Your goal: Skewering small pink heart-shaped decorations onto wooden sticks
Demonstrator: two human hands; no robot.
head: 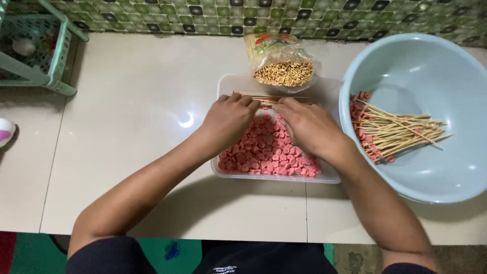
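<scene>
A clear rectangular tray point(223, 86) lies on the tiled floor, filled with several small pink sausage slices point(269, 152). Both hands hover over it. My left hand point(228, 119) and my right hand point(307, 124) meet at the tray's far side, fingers pinched around thin wooden skewers point(271, 98) lying across the tray. To the right, a pale blue basin point(436, 66) holds several skewers point(395, 133) loaded with pink slices.
A plastic bag of bare skewers point(282, 71) lies behind the tray, against a green mosaic wall point(304, 15). A green plastic basket point(35, 45) stands at the far left, and a white and pink object point(5, 132) pokes in at the left edge.
</scene>
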